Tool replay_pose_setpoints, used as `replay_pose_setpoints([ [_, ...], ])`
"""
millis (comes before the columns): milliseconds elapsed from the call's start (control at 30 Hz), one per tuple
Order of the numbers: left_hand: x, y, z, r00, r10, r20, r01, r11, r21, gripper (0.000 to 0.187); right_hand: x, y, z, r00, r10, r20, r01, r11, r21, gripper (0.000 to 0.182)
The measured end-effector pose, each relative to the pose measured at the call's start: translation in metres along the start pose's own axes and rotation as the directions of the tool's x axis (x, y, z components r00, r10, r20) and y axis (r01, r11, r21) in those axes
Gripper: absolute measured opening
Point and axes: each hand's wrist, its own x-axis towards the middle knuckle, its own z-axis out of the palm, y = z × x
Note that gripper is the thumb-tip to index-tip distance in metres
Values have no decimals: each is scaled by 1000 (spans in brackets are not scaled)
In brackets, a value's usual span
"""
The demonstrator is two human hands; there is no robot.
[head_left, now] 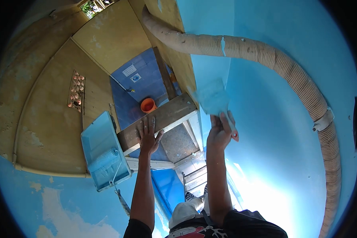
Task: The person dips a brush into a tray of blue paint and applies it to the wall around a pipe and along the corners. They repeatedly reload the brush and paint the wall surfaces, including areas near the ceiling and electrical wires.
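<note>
My right hand (219, 134) is closed round the handle of a wide flat paintbrush (213, 97). Its blue-coated head is blurred and overlaps the corner where the yellow wall meets the light blue one. My left hand (148, 135) lies spread on a brown wooden beam (174, 112), fingers apart and smudged with paint. Left of that hand, a blue paint tray (101, 133) rests tilted beside the beam's end. A paint roller (103, 160), coated in blue, lies in the tray with its handle hanging over the lower edge.
A ribbed hose (261, 53) curves across the blue wall on the right, held by a clamp (323, 120). Down past the beam are an orange bucket (148, 105) and blue tiles. Ladder rungs (196, 178) show below me. A vent opening (76, 92) breaks the yellow wall.
</note>
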Motion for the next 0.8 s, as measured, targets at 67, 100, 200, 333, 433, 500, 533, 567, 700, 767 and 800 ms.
replay_pose_setpoints([
  [67,1,0,2,1000,1,-9,-1,1000,4,74,1,-9,-7,1000,22,-22,-23,998,-50,52],
  [100,1,0,1,1000,6,-10,-6,1000,20,74,-4,-22,4,1000,8,-24,-9,998,-54,53],
  [200,0,3,-5,1000,-14,26,15,1000,-11,74,-12,-49,55,999,-26,25,26,1000,-7,53],
  [333,1,0,-1,1000,1,22,-1,1000,10,74,13,-37,91,979,-82,186,63,992,107,51],
  [433,2,-1,0,1000,15,1,-15,999,38,74,27,-14,47,989,-51,141,36,994,106,50],
  [500,0,0,-2,1000,-3,22,2,1000,23,74,29,4,-2,999,-50,5,50,998,36,49],
  [533,1,2,-4,999,1,33,-2,1000,25,74,31,16,-33,999,-36,-34,36,999,6,48],
  [567,1,3,-7,998,3,56,-5,999,39,75,34,29,-68,997,-24,-73,22,999,-24,47],
  [700,0,2,-3,999,-5,32,4,1000,26,74,59,72,-194,951,39,-307,-65,995,-73,43],
  [767,1,0,-4,999,1,33,-2,999,33,74,65,85,-233,887,38,-461,-101,988,-112,40],
  [800,2,1,-5,999,0,38,-1,1000,30,74,70,88,-242,799,-56,-599,-125,958,-257,35],
])
